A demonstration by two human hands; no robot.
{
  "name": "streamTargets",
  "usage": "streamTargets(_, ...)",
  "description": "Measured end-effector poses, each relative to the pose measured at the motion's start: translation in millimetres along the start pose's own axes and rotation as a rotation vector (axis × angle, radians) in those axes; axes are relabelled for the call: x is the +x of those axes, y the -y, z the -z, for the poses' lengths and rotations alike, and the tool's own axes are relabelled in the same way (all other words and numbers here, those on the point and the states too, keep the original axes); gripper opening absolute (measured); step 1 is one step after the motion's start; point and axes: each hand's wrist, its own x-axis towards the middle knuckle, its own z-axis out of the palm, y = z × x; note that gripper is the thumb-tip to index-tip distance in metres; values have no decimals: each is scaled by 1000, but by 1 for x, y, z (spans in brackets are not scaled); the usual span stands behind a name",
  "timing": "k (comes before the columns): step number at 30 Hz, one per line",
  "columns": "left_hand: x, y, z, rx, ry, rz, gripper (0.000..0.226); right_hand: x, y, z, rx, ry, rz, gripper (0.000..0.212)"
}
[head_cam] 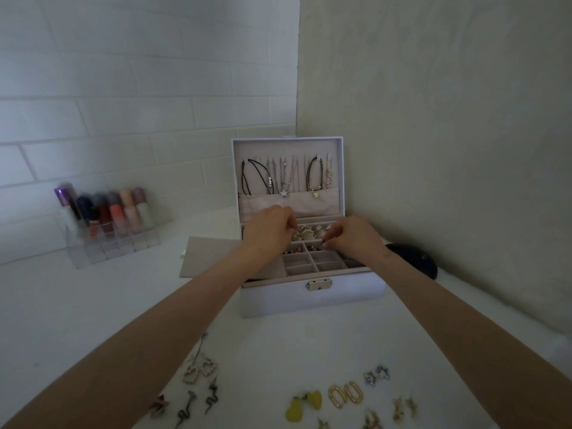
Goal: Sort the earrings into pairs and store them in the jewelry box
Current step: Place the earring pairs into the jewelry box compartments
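Observation:
A white jewelry box [312, 297] stands open on the white table, its lid upright with necklaces [284, 178] hanging inside. Both my hands reach into its divided tray. My left hand [269, 230] has its fingers curled together in a pinch over the ring rolls [308, 232]. My right hand [353, 238] pinches something tiny and dark above a compartment; what it is cannot be made out. Earrings lie in pairs on the table near me: gold oval hoops [345, 394], yellow hearts [305, 405], silver stars [376, 376], snake shapes [199, 400], wavy hoops [199, 371].
A clear organizer [108, 239] with lipsticks and bottles stands at the left by the tiled wall. A beige pad [207, 255] lies left of the box. A black object [416, 258] sits right of the box against the wall.

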Motion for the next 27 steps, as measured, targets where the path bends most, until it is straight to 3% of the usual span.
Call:
streamTargets(14,-19,9,13,-48,-2,-122,11,-12,12,0,-29,-85,53,9)
streamTargets(20,-57,19,36,-42,-105,-285,8,-51,48,-9,36,-142,227,9)
streamTargets(27,-121,49,58,88,-108,-353,14,-96,88,-31,46,34,341,10)
